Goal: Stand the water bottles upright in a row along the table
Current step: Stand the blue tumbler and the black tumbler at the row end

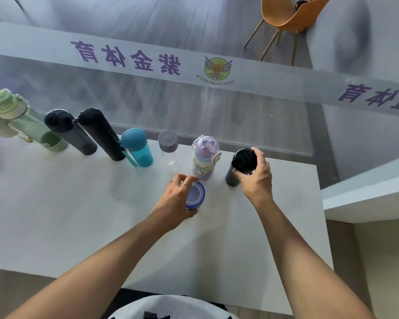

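Observation:
Several bottles stand upright in a row along the far edge of the white table [78, 215]: a green bottle [21, 118], two dark flasks [69, 132] [101, 134], a teal bottle [137, 147], a clear bottle with a grey cap [168, 146] and a purple children's bottle [204, 155]. My right hand [256, 178] grips a dark flask [232, 174] at the row's right end, upright on the table. My left hand [175, 203] holds a blue-rimmed bottle [195, 195] in front of the purple one, seen from above.
A glass wall with purple lettering [124, 56] runs right behind the row. An orange chair [286, 14] stands beyond the glass. A white ledge [366, 194] sits to the right of the table. The table's right edge lies close to the dark flask.

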Demonstrator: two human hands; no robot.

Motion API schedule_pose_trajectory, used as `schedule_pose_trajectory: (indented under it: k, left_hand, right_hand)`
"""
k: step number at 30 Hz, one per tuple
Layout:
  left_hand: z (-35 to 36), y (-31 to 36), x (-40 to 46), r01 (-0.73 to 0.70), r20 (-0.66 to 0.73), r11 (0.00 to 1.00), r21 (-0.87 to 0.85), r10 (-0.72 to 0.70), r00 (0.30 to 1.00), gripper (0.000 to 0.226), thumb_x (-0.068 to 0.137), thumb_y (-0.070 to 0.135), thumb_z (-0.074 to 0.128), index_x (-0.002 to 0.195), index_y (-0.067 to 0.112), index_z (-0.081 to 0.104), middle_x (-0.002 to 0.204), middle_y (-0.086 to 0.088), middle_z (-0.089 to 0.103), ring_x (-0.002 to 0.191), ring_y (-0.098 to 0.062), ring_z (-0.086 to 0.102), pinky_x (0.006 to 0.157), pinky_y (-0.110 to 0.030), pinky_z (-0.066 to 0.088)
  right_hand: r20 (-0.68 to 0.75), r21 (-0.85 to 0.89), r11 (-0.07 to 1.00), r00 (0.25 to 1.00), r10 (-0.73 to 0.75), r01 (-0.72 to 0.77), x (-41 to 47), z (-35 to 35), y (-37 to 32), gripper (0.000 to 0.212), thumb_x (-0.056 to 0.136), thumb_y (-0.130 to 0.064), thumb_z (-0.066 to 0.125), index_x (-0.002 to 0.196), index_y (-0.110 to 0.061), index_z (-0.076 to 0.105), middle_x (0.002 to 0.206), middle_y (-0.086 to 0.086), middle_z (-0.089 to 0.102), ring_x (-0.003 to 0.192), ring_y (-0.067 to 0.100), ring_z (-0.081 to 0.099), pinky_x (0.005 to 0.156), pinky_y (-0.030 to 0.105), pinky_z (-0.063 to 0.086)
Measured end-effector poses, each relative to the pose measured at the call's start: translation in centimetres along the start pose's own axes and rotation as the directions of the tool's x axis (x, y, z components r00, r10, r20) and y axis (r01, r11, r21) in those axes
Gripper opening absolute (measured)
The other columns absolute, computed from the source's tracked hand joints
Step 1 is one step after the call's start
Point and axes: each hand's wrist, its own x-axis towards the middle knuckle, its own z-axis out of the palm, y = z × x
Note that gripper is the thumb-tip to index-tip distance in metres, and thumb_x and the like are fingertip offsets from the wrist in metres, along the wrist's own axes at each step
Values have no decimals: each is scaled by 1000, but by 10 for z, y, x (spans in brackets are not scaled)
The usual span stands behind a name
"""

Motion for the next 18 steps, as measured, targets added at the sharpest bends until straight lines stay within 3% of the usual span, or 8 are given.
schedule_pose_trajectory:
  k: [12,18]
  left_hand:
    - [5,3,-7,57,-15,998,6,-56,998,90,69,23,88,140,34,34,140,-2,35,124,-24,42,99,-37,50]
    - [6,4,-8,54,-19,998,26,-54,998,91,69,24,88,141,34,34,141,-2,35,125,-25,43,99,-36,50]
  right_hand:
    - [22,-20,1000,1000,-13,13,8,-6,10,85,77,-22,84,148,-27,39,130,10,53,119,25,54,93,21,35]
    - [54,44,999,998,15,-18,7,-6,14,100,80,-23,82,157,-34,20,143,10,47,133,26,46,107,29,37]
